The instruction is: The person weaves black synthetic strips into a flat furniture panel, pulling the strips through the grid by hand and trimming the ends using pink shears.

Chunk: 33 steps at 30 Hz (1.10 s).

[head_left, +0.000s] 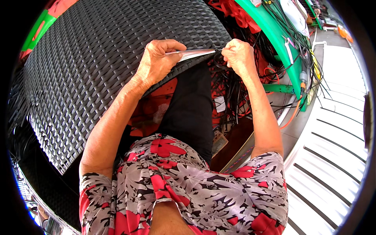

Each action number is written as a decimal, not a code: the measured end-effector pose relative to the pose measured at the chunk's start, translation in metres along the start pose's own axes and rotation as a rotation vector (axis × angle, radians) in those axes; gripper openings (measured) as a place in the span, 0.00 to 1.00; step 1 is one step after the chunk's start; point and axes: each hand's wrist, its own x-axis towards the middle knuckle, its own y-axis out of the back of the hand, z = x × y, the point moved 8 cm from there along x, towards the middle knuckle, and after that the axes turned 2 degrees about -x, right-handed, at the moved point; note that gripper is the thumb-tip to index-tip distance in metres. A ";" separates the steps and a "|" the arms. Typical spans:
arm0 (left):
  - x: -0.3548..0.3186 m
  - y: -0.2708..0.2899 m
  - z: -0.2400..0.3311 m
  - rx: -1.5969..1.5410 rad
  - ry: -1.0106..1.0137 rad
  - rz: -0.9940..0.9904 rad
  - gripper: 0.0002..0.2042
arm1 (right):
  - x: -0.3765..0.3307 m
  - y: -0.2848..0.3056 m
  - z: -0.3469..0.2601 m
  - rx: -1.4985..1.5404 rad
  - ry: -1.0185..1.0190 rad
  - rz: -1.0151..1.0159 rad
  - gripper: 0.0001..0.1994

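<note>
A large panel of dark woven wicker (105,51) lies across my lap and fills the upper left. At its right-hand edge my left hand (158,60) is closed in a pinch on a flat silvery blade-like strip (196,53). The strip runs along the woven edge toward my right hand; its exact kind I cannot make out. Just beyond its far end, my right hand (239,58) pinches a black plastic strand (219,56) at the panel's corner. My left fingers hide the near end of the strip.
Many loose black strands (235,92) hang and lie tangled below my right hand. A green curved frame (270,27) stands at the right, with an orange cable (293,115) beside it. A white slatted surface (325,149) lies farther right. Red material (239,15) is at the back.
</note>
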 end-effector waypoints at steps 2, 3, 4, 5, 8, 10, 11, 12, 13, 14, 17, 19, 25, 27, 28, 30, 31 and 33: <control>0.000 0.001 0.004 0.065 -0.099 0.048 0.08 | -0.003 0.001 -0.003 -0.031 -0.020 0.014 0.04; 0.000 0.001 0.004 0.074 -0.092 0.056 0.08 | -0.003 0.002 -0.003 -0.047 -0.030 0.022 0.04; -0.002 0.002 0.006 0.083 -0.084 0.064 0.07 | -0.003 0.000 -0.003 -0.021 -0.021 0.008 0.04; -0.002 0.002 0.008 0.091 -0.077 0.071 0.07 | -0.002 -0.001 -0.002 0.004 -0.012 -0.004 0.04; -0.004 0.001 0.010 0.105 -0.093 0.082 0.07 | -0.001 -0.004 -0.002 0.031 -0.010 -0.020 0.04; -0.004 0.000 0.010 0.096 -0.096 0.087 0.07 | 0.000 -0.007 0.000 0.067 -0.025 -0.052 0.04; -0.003 0.000 0.009 0.091 -0.098 0.087 0.07 | 0.002 -0.007 0.004 0.100 -0.038 -0.081 0.05; -0.003 0.000 0.008 0.098 -0.092 0.085 0.07 | 0.005 -0.009 0.007 0.134 -0.051 -0.111 0.05; -0.003 0.000 0.007 0.105 -0.085 0.082 0.07 | 0.007 -0.009 0.010 0.117 -0.045 -0.131 0.05; -0.002 0.000 0.006 0.111 -0.080 0.079 0.07 | 0.010 -0.008 0.013 0.099 -0.039 -0.148 0.06; 0.000 0.001 0.001 0.091 -0.071 0.071 0.08 | 0.018 -0.013 0.027 0.083 -0.066 -0.208 0.07; 0.003 -0.001 0.000 0.082 -0.078 0.057 0.08 | 0.019 -0.010 0.029 0.117 -0.049 -0.247 0.07; 0.002 -0.002 0.000 0.072 -0.081 0.047 0.07 | 0.022 -0.016 0.021 0.030 -0.013 -0.271 0.07; 0.001 -0.002 0.002 0.074 -0.084 0.046 0.07 | 0.022 -0.018 0.015 -0.026 0.030 -0.276 0.07; 0.000 -0.003 0.004 0.075 -0.089 0.046 0.07 | 0.023 -0.018 0.011 -0.076 0.053 -0.263 0.06; 0.000 -0.003 0.005 0.079 -0.087 0.043 0.07 | 0.022 -0.015 0.011 -0.146 0.093 -0.238 0.07; 0.001 -0.003 0.003 0.080 -0.080 0.041 0.07 | 0.020 -0.015 0.010 -0.109 0.088 -0.242 0.07; 0.002 -0.002 0.001 0.071 -0.066 0.036 0.07 | 0.015 -0.012 0.008 -0.038 0.077 -0.250 0.07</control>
